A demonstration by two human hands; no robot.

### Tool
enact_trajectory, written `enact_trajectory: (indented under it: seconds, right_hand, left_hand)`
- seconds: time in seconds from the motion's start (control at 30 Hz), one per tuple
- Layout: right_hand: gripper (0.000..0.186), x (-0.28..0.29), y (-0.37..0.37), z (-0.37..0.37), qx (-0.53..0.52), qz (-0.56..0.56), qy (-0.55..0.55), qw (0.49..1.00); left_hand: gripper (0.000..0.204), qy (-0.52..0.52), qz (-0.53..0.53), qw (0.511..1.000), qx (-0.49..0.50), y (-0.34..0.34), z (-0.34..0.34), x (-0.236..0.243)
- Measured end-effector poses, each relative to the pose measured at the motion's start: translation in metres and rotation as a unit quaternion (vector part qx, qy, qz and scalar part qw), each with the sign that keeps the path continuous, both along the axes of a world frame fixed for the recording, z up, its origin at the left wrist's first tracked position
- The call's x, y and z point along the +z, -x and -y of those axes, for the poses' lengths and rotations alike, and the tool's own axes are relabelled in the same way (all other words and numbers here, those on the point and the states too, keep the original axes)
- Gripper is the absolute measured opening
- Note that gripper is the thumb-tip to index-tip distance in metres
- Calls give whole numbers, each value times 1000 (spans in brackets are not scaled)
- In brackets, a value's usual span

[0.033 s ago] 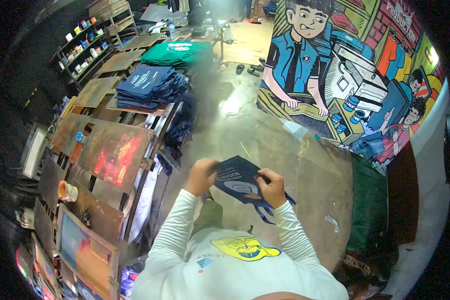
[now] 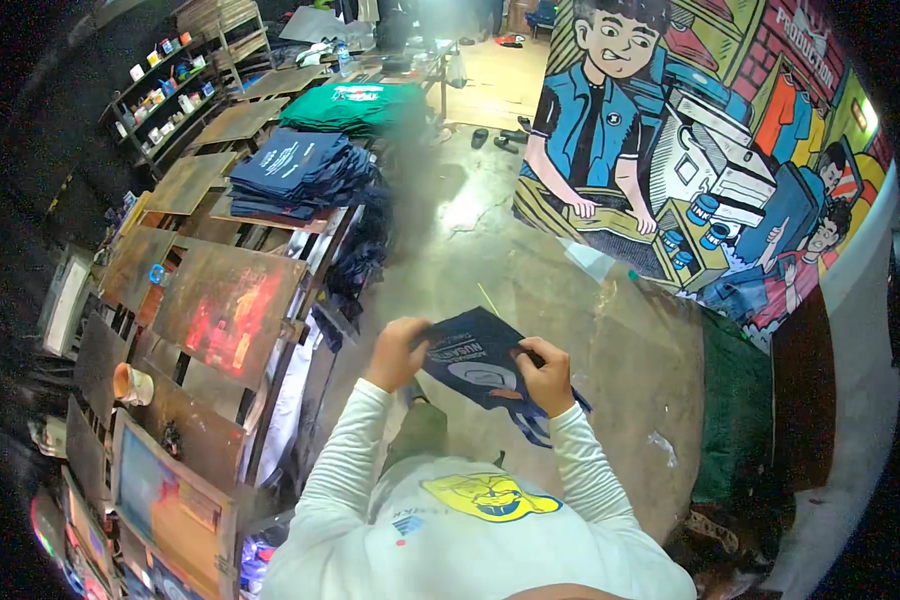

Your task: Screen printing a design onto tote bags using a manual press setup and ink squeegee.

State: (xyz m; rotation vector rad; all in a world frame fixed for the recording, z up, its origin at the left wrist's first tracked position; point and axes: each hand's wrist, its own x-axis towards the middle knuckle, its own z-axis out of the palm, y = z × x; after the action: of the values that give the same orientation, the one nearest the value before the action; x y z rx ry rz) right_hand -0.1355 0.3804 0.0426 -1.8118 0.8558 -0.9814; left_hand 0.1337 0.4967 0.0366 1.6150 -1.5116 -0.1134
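Observation:
A piece of navy printed cloth [image 2: 475, 372] with pale lettering and a light oval print is stretched between my hands, in front of my body. Strap-like strips [image 2: 533, 428] hang from its lower right side; whether it is a bag I cannot tell. My left hand [image 2: 398, 353] is closed on the cloth's left edge, thumb toward the print. Its upper right edge is pinched by my right hand [image 2: 544, 374], between thumb and fingers. Part of the cloth behind my right hand is hidden.
On my left runs a long rack of printing boards [image 2: 185, 300], bearing a navy cloth stack [image 2: 295, 172] and a green cloth stack [image 2: 355, 105]. Nearer stand a small paint-stained pot [image 2: 135, 384] and a framed screen [image 2: 175, 500]. A mural panel [image 2: 610, 130] fills the right.
The cloth has tilted slightly, so more of its lettering shows. Both hands keep their hold, almost in place.

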Motion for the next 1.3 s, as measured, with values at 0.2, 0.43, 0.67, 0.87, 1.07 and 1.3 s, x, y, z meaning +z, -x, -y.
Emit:
enact_trajectory:
  seconds: [0.2, 0.43, 0.67, 0.87, 1.07, 1.3]
  right_hand:
    - [36, 11, -53, 75, -10, -103, -74, 992]
    - [56, 32, -183, 122, 44, -137, 304, 942]
    - [31, 3, -270, 173, 196, -184, 207, 941]
    - [32, 7, -304, 219, 209, -48, 71, 974]
    - [23, 4, -354, 277, 198, -19, 36, 979]
    - [19, 10, -404, 342, 257, -26, -16, 966]
  left_hand:
    - [21, -60, -42, 997, 40, -80, 36, -35]
    - [20, -8, 66, 997, -43, -143, 99, 3]
    - [22, -36, 71, 997, -15, -207, 126, 31]
    - [11, -60, -146, 984, 87, -271, 110, 13]
    - [27, 2, -303, 951, 56, -295, 137, -5]
    - [43, -63, -322, 933, 149, -300, 203, -31]
